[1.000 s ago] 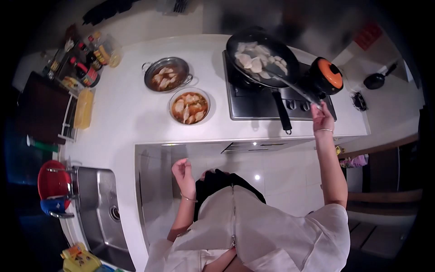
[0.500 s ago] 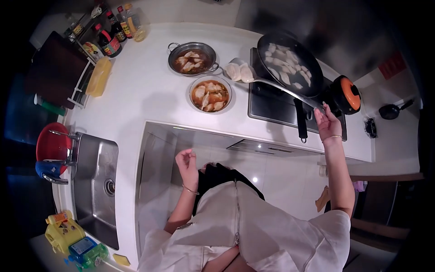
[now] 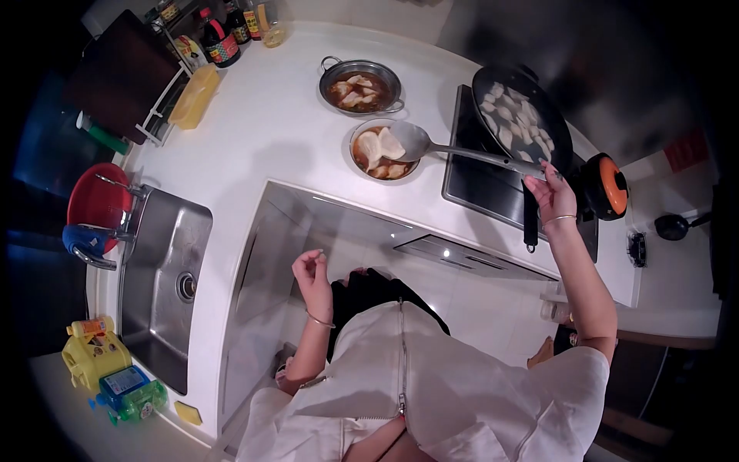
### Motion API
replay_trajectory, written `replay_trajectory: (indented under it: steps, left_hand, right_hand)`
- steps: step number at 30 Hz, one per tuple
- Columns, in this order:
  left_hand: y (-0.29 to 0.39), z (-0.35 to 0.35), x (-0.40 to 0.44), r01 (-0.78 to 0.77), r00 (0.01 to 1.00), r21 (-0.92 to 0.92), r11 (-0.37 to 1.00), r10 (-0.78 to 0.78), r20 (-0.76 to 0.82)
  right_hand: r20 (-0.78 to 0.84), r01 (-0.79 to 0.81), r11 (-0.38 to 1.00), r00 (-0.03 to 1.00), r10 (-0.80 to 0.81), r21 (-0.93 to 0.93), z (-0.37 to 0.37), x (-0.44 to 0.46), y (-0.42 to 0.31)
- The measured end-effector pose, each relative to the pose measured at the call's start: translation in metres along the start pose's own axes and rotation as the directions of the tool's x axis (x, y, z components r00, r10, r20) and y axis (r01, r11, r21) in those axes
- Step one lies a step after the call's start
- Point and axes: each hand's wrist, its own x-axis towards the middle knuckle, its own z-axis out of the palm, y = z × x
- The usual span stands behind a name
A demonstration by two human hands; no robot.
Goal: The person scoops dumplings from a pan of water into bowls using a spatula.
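My right hand (image 3: 552, 195) is closed on the handle end of a long metal ladle (image 3: 413, 142). The ladle's bowl is tipped over a bowl of red-brown soup (image 3: 384, 179), and pale dumplings (image 3: 371, 146) lie at its lip and in the soup. Just behind stands a two-handled metal pan (image 3: 362, 85) with dumplings in similar broth. More dumplings float in a black wok (image 3: 567, 131) on the cooktop. My left hand (image 3: 312, 279) hangs in front of the counter, fingers curled in, nothing visible in it.
An orange-lidded pot (image 3: 608, 185) sits right of the wok. The wok's handle (image 3: 530, 222) points toward me over the counter edge. At left are a steel sink (image 3: 165, 285), a red basin (image 3: 96, 204) and detergent bottles (image 3: 96, 358). Sauce bottles (image 3: 222, 46) stand at the back left.
The ladle has moved left and toward me, from beside the soup bowl to over it. Its dumplings have slid off toward the soup. My left hand stays curled; the camera view has shifted.
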Motion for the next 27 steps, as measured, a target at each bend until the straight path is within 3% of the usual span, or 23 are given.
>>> replay_trajectory:
  steps: [3, 10, 17, 18, 21, 25, 27]
  left_hand:
    - [-0.002, -0.002, -0.002, 0.006, 1.0, 0.011, 1.0, -0.005, -0.011]
    - [-0.005, 0.01, -0.005, -0.032, 0.998, 0.052, 0.998, 0.029, 0.048]
    - [0.004, 0.036, -0.009, 0.063, 0.984, -0.055, 0.997, -0.052, 0.172]
    - [0.003, 0.04, -0.009, 0.065, 0.979, -0.055, 0.996, -0.054, 0.196]
    - [0.0, 0.047, -0.008, 0.071, 0.971, -0.034, 0.997, -0.061, 0.231]
    - [-0.001, 0.06, -0.01, 0.046, 0.964, -0.045, 0.998, -0.032, 0.265]
    - [-0.001, 0.064, -0.009, 0.029, 0.96, -0.036, 0.999, -0.018, 0.28]
  right_hand:
    - [0.01, 0.084, 0.995, 0.996, -0.083, -0.061, 0.01, -0.006, -0.007]
    - [-0.051, 0.241, 0.97, 0.969, -0.24, 0.012, -0.003, -0.018, -0.036]
    - [-0.297, 0.333, 0.89, 0.924, -0.241, 0.313, -0.105, -0.009, -0.087]
    - [-0.244, 0.349, 0.884, 0.928, -0.281, 0.311, -0.131, -0.007, -0.097]
    - [-0.461, 0.453, 0.876, 0.82, -0.338, 0.164, -0.16, -0.016, -0.132]
    - [-0.529, 0.537, 0.842, 0.704, -0.474, -0.039, -0.165, -0.022, -0.163]
    - [-0.48, 0.581, 0.749, 0.583, -0.656, -0.317, -0.144, -0.026, -0.17]
